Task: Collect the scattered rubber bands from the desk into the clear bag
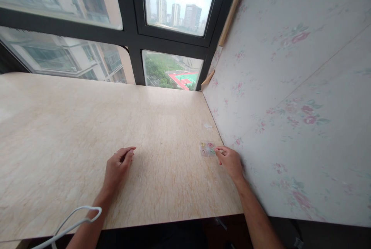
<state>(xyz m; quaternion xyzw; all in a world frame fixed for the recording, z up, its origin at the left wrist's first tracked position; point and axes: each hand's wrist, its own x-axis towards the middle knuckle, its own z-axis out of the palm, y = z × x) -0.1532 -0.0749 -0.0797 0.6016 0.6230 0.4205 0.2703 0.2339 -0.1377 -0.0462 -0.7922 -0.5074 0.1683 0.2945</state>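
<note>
A small transparent compartment box (207,149) lies on the marble-patterned ledge near the wall. Small coloured pieces, yellow, pink and green, sit in its compartments; they look like little rings or clips, too small to name. At the box's right edge is my right hand (230,161), its thumb and fingertips pinched together over the green pieces. Whatever it may hold is too small to make out. My left hand (119,161) rests above the ledge to the left, well apart from the box. Its thumb presses against the curled index finger, and I cannot see anything between them.
A transparent lid or wrapper (207,125) lies behind the box. The flowered wall (290,98) bounds the ledge (162,187) on the right, dark window frames (171,42) at the back. A white cable loop (78,218) crosses my left forearm.
</note>
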